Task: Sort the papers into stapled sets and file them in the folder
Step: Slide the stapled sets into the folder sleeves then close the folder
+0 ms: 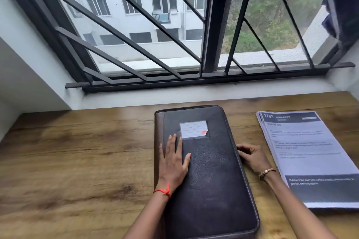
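Both hands meet the closed black folder (211, 190) on the wooden surface (77, 161): left hand (172, 163) flat with fingers spread, probably steadying it, right hand (252, 158) with fingers curled on its right edge, probably to open it, beside the stacked papers (307, 153).

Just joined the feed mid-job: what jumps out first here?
A closed black folder lies on the table, the left hand flat on its cover and the right hand curled at its right edge; whether it grips is unclear. A stack of printed papers sits to the folder's right, apart from it. A barred window fills the background.
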